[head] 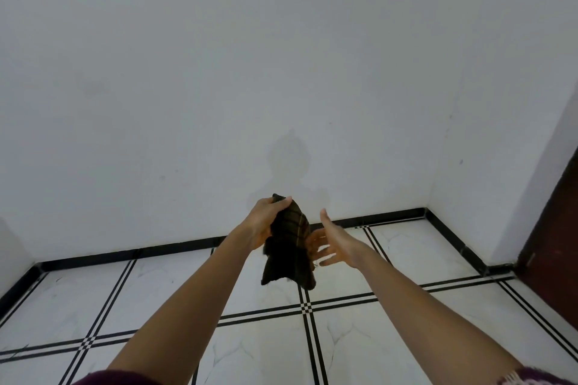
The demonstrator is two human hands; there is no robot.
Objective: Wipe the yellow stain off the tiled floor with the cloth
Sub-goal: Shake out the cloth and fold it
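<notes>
Dark checked cloth (289, 247) hangs bunched from the left hand (266, 219), which grips its top end with fingers and thumb curled round it. It is held up in front of the white wall (281, 56), well clear of the tiled floor (359, 337). The right hand (336, 242) is just beside it, palm turned toward the fabric, fingers straight and spread wide, holding nothing. Its fingertips reach the cloth's edge, but the fabric hides whether they touch it. Both arms stretch forward, with maroon sleeves (119, 378) just showing at the bottom. Below them the floor is white marbled tile crossed by double black lines, edged by a black skirting (175, 248), with a dark reddish-brown door (550, 244) at the right. Nowhere on the tiles that show can I make out a yellow stain. It may lie under the arms, behind the cloth or nearer the feet — or it may be gone already, and I cannot settle which. As things stand, the cloth is in hand and off the floor, so no wiping is going on. If the mark is there, the cloth must be gathered into a pad, brought down and rubbed over it — all of that would be left to do.
</notes>
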